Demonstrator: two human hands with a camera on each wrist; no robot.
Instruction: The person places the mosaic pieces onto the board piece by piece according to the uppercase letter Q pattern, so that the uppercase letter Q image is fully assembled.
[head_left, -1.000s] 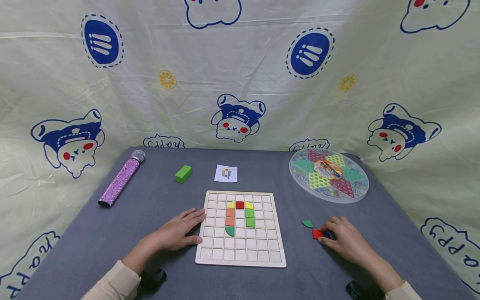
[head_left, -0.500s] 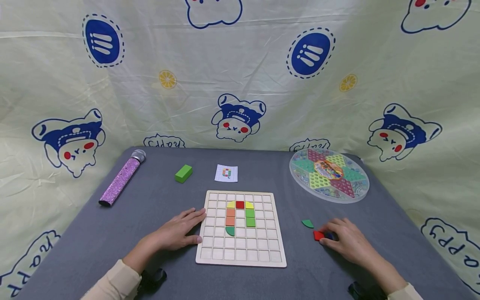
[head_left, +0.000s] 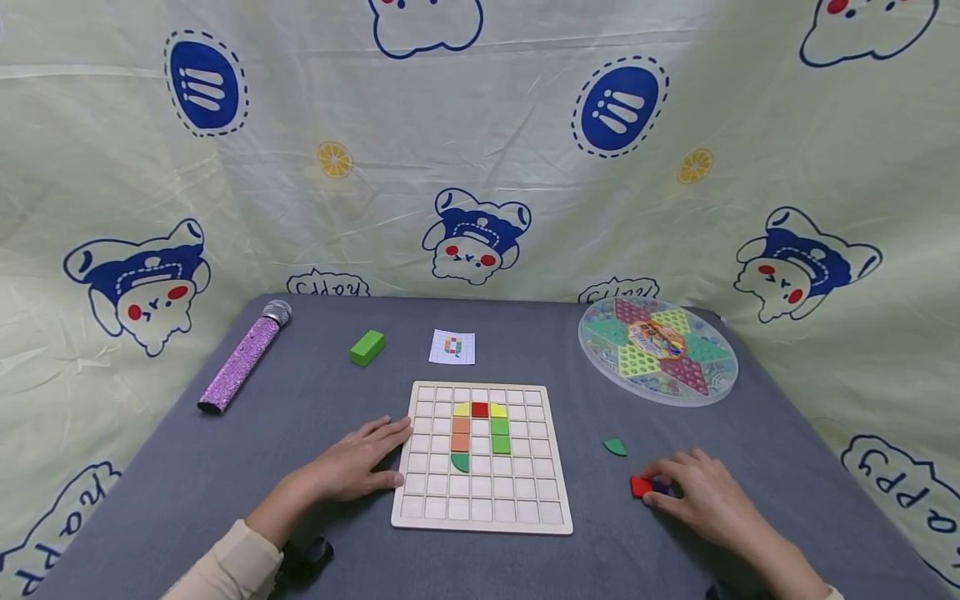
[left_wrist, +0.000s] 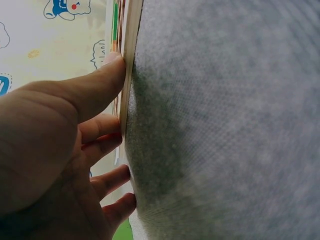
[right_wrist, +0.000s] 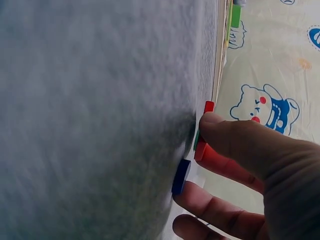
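Observation:
My left hand [head_left: 358,463] rests at the left edge of a wooden grid board [head_left: 480,522], thumb and fingertips touching its side. On the board sit yellow corner pieces, a red square, orange squares [head_left: 461,434], green squares [head_left: 500,436] and a dark green quarter-round piece [head_left: 461,462]. To the right of the board, my right hand [head_left: 712,498] pinches a red square tile [head_left: 641,487] between thumb and finger, low over the cloth. A dark blue tile [right_wrist: 181,176] lies by the middle fingertip, partly hidden by the hand in the head view. A green quarter-round tile [head_left: 615,447] lies just beyond.
Behind the board lies a small pattern card [head_left: 452,347] with a green block [head_left: 367,347] to its left. A glittery purple microphone [head_left: 243,358] is at the far left. A round game board [head_left: 658,352] lies at the back right. Printed cloth [head_left: 480,108] hangs behind the table.
My right hand has shifted slightly nearer and to the right, the red tile and blue tile moving with it. The left hand, board and green quarter-round tile stay in place.

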